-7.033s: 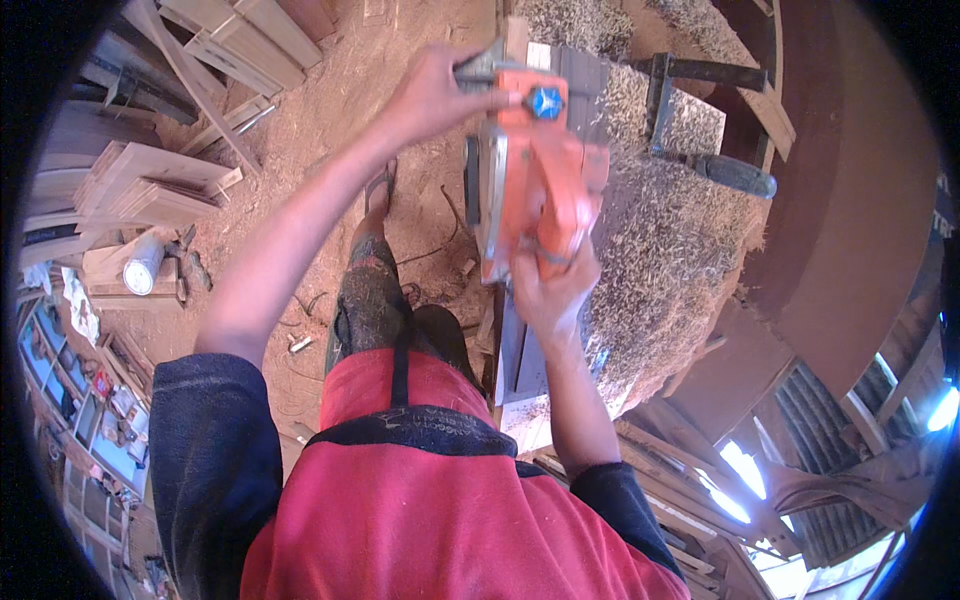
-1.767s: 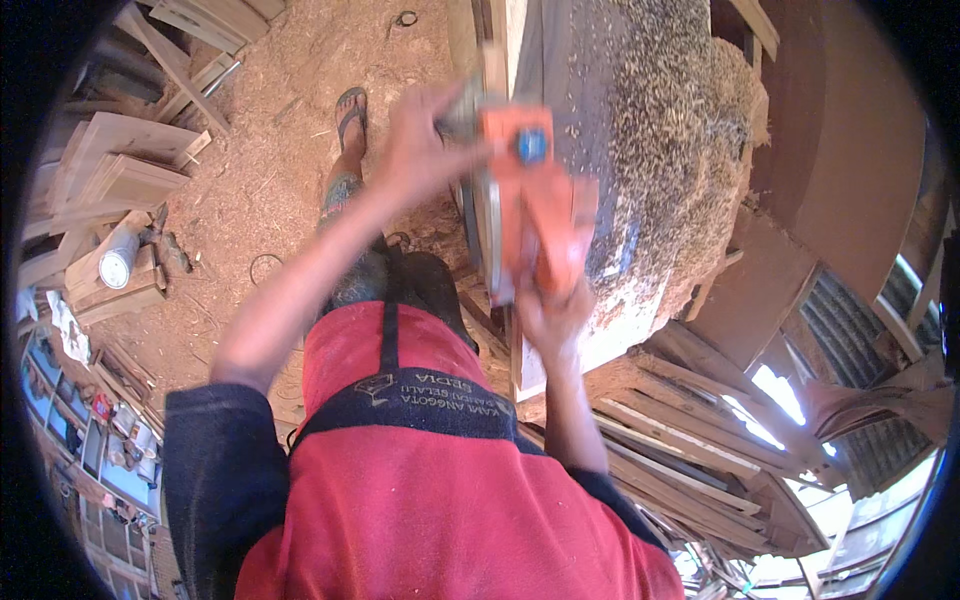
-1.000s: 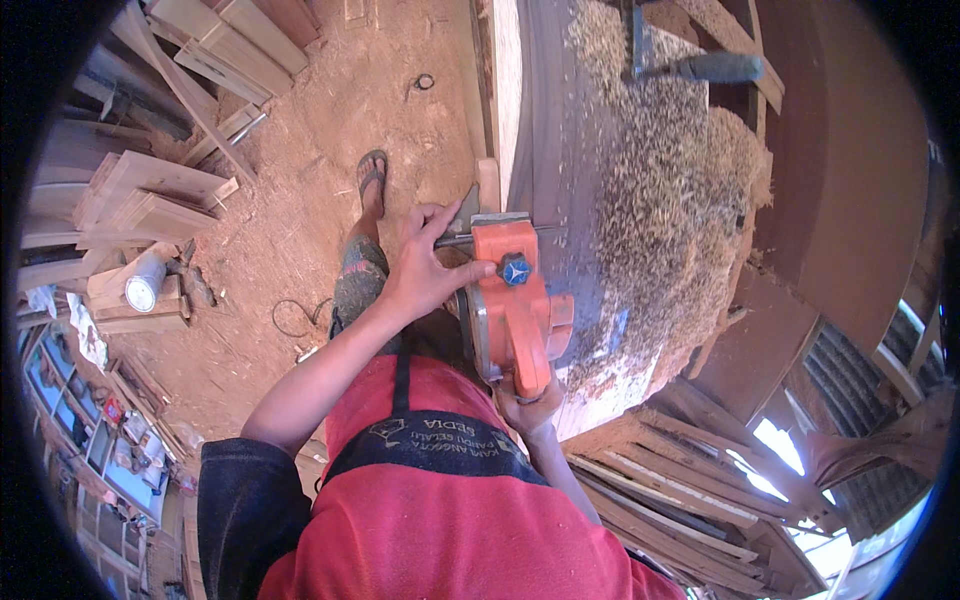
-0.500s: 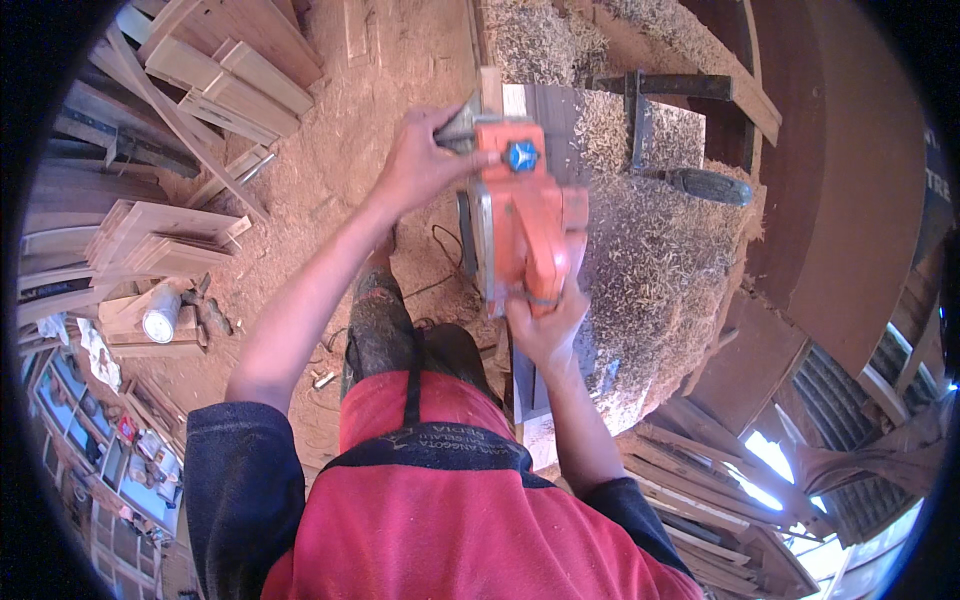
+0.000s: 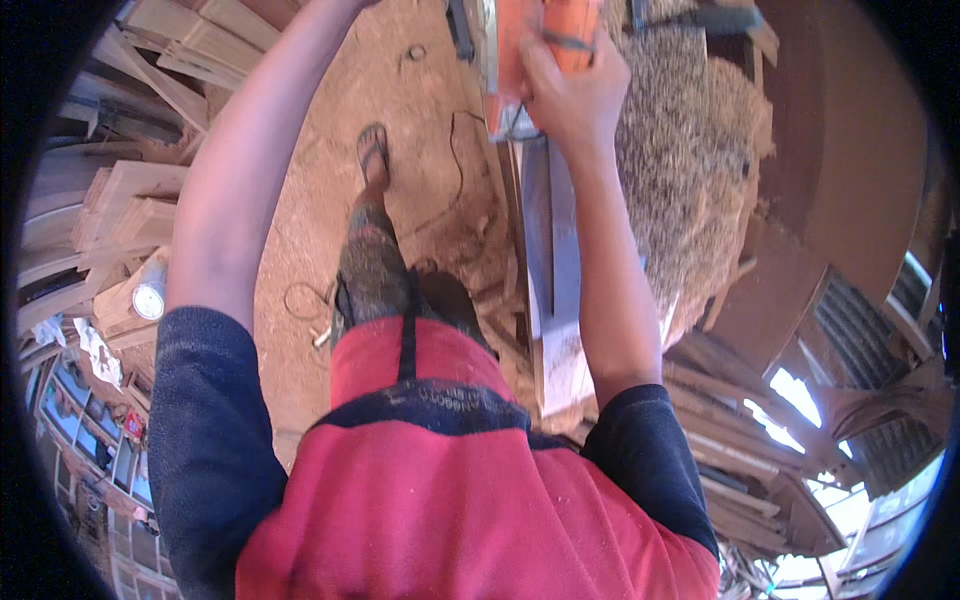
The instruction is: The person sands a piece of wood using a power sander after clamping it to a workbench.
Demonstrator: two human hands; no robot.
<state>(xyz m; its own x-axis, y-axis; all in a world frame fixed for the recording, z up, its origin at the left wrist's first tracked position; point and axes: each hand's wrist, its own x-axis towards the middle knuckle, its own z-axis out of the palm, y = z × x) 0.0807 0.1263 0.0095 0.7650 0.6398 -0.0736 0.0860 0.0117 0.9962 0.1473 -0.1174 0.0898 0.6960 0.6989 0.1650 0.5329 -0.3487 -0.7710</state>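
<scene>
My right hand (image 5: pixel 585 95) is wrapped around the rear handle of an orange electric planer (image 5: pixel 512 60), cut off by the top edge. Under and behind the planer runs a dark, smooth wooden board (image 5: pixel 548 230), lying lengthwise along the bench's left side. My left forearm (image 5: pixel 250 150) stretches up and forward to the top edge; the hand itself lies beyond the picture, so its grip is hidden.
Wood shavings (image 5: pixel 680 170) cover the bench right of the board. A dark-handled tool (image 5: pixel 705 18) lies at the far right. A black cord (image 5: pixel 460 165) trails over the dusty floor near my sandalled foot (image 5: pixel 373 150). Stacked boards (image 5: pixel 130 205) stand left.
The planer and both my hands have moved forward, away from me, with my arms stretching out. My left hand has left the picture, and more of the board shows behind the planer.
</scene>
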